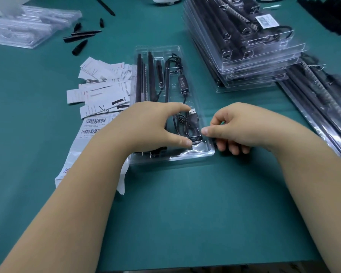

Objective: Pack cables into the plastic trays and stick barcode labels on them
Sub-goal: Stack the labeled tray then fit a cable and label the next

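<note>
A clear plastic tray [185,157] lies in the middle of the green table. It holds black rods [144,79] on its left side and a black USB cable [193,124] with an inline controller on its right. My left hand [152,125] curls over the tray's near end, with forefinger and thumb spanning the coiled cable beside the USB plug. My right hand [238,127] pinches the tray's right rim, thumb on top and fingers under the edge. A sheet of barcode labels [95,123] lies left of the tray, partly under my left forearm.
Printed leaflets [104,89] are fanned out left of the tray. A stack of packed trays [244,48] stands at the back right, its top one bearing a barcode label. More packed trays [323,107] lie at the right edge. Empty trays [24,26] and loose black parts [83,34] sit at the back left.
</note>
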{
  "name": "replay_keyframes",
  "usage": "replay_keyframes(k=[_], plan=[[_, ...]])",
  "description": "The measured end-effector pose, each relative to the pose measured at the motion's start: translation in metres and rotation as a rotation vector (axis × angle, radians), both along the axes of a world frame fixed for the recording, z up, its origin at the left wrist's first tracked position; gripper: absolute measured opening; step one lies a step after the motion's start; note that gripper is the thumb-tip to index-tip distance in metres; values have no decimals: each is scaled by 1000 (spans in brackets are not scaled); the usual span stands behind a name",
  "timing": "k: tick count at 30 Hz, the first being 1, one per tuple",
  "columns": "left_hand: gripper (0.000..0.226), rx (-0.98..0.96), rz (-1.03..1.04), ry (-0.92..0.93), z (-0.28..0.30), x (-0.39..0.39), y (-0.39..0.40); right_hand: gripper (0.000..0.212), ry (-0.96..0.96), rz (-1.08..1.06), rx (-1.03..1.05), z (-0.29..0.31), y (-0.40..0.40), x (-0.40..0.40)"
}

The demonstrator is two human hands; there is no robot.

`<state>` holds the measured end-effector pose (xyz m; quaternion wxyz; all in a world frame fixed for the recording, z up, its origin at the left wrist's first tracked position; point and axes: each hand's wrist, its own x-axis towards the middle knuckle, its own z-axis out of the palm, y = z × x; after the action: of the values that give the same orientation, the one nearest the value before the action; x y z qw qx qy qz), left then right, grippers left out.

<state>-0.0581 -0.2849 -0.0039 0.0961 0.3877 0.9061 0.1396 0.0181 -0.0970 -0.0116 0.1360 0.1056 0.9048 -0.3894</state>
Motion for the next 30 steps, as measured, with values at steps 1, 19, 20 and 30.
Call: replay_keyframes(k=[1, 19, 20, 30], plan=[[78, 9, -3, 3, 0, 0, 0, 20, 42, -5, -8, -1, 0, 0], [31, -54, 828, 99, -5, -55, -53, 9, 198, 63, -46, -6, 2, -1], [31, -39, 848, 110, -3, -54, -54, 10, 206, 57, -53, -6, 2, 0], [48, 600, 658, -306, 27, -11, -21, 113, 485, 209, 26, 2, -4, 3]])
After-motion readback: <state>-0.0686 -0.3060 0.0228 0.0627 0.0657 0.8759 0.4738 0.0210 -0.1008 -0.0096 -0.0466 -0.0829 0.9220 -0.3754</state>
